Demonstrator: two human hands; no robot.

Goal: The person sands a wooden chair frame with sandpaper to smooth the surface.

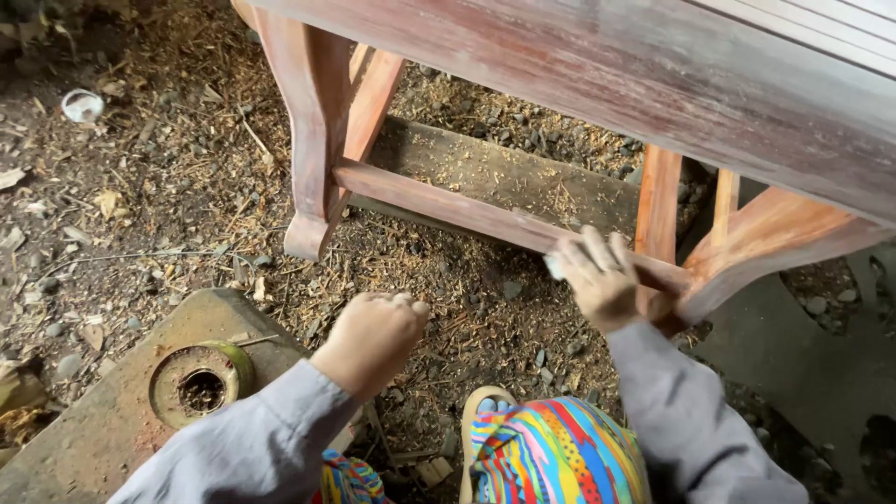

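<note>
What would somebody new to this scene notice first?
Probably the reddish wooden furniture frame filling the upper part of the view, with the right hand pressed on its low crossbar, something pale showing under the fingers. Next, the left hand hanging loosely closed over the sawdust-strewn ground, beside a round tape roll at lower left.

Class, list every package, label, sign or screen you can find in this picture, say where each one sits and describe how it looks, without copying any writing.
No labels, signs or screens show.
Small white cup-like container: top left, on the littered ground, round, crumpled.
Roll of tape: lower left, flat on a dusty slab, round, greenish rim, dust-coated.
</note>
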